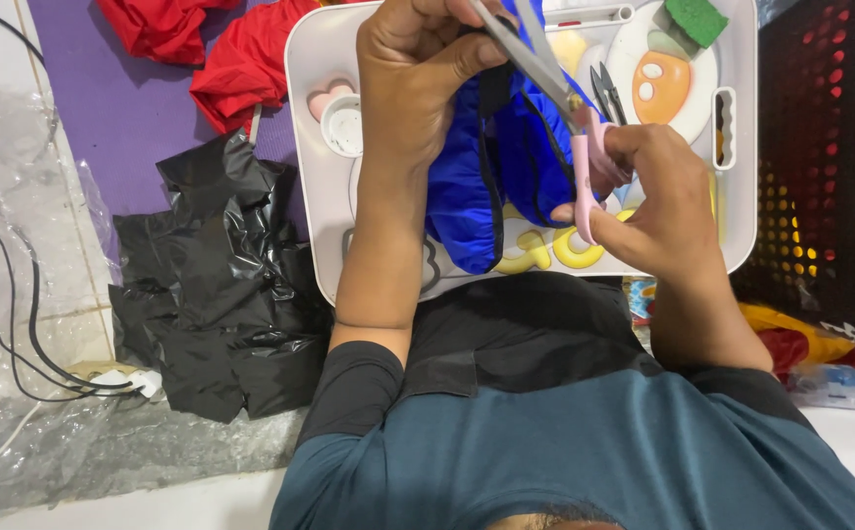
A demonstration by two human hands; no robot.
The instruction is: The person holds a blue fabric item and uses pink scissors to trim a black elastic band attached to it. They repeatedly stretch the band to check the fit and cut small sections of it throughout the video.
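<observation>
My left hand (418, 74) grips the top of a blue fabric piece with a black strip (481, 177), holding it up over a white tray table (315, 59). My right hand (658, 201) has its fingers through the pink handles of a pair of scissors (555, 79). The steel blades point up and left, crossing the fabric near my left fingers. Whether the blades are cutting into the cloth is hidden by my left hand.
Small black snips (606, 93) and a green sponge (697, 18) lie on the tray. Crumpled black plastic (216, 285) sits left, red cloth (241, 59) on a purple mat (118, 108) above it. A black perforated basket (820, 167) stands right. Cables (15, 324) run along the left.
</observation>
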